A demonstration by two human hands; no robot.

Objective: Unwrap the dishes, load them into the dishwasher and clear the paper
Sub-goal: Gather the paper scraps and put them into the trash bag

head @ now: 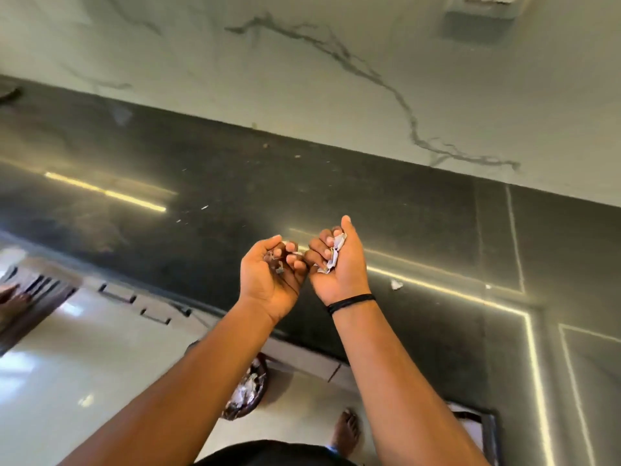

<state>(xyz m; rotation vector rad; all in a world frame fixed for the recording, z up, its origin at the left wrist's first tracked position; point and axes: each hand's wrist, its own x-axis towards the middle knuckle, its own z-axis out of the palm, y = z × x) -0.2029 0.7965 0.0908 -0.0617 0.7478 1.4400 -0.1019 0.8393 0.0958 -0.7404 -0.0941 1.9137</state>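
Observation:
Both my hands are held palm up, side by side, over the dark polished counter (235, 183). My left hand (270, 274) has its fingers curled over small grey paper scraps (277, 264) in the palm. My right hand (339, 264), with a black band at the wrist, grips a crumpled wad of paper (334, 253). One small white paper scrap (396, 284) lies on the counter just right of my right hand. No dishes or dishwasher are in view.
A marble wall (302, 79) rises behind the counter. On the pale floor below stands a dark bin (247, 395) holding crumpled paper, beside my bare foot (347, 428). Drawer handles (117, 294) show under the counter's edge. Another person's foot (13, 297) is at the far left.

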